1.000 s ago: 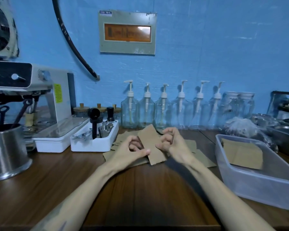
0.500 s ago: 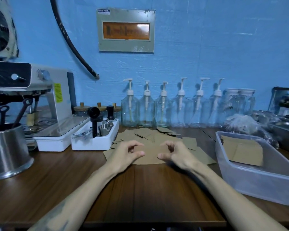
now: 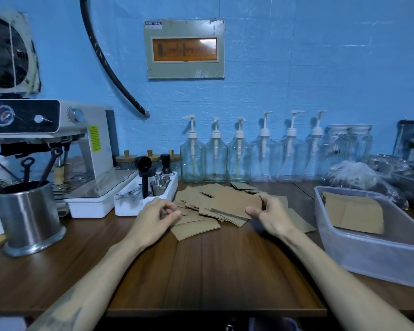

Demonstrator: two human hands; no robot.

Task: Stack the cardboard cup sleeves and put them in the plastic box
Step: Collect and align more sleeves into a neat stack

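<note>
Several flat brown cardboard cup sleeves (image 3: 196, 226) lie scattered in a loose pile on the wooden counter. My right hand (image 3: 271, 217) pinches a small stack of sleeves (image 3: 237, 205) by its right end, held just above the pile. My left hand (image 3: 157, 217) hovers at the pile's left edge with fingers curled; its thumb and fingertips meet over a sleeve edge, and I cannot tell if it grips one. The clear plastic box (image 3: 368, 254) stands at the right with a stack of sleeves (image 3: 354, 212) inside.
A white tool tray (image 3: 129, 204) and an espresso machine (image 3: 58, 144) stand to the left, with a steel canister (image 3: 29, 218) at front left. Glass pump bottles (image 3: 215, 154) line the wall behind the pile. Metal trays and plastic bags (image 3: 359, 177) sit behind the box.
The hands moved apart after squaring the stack together. The right hand now holds the stack alone and has shifted right; the left hand slid left along the pile's edge.
</note>
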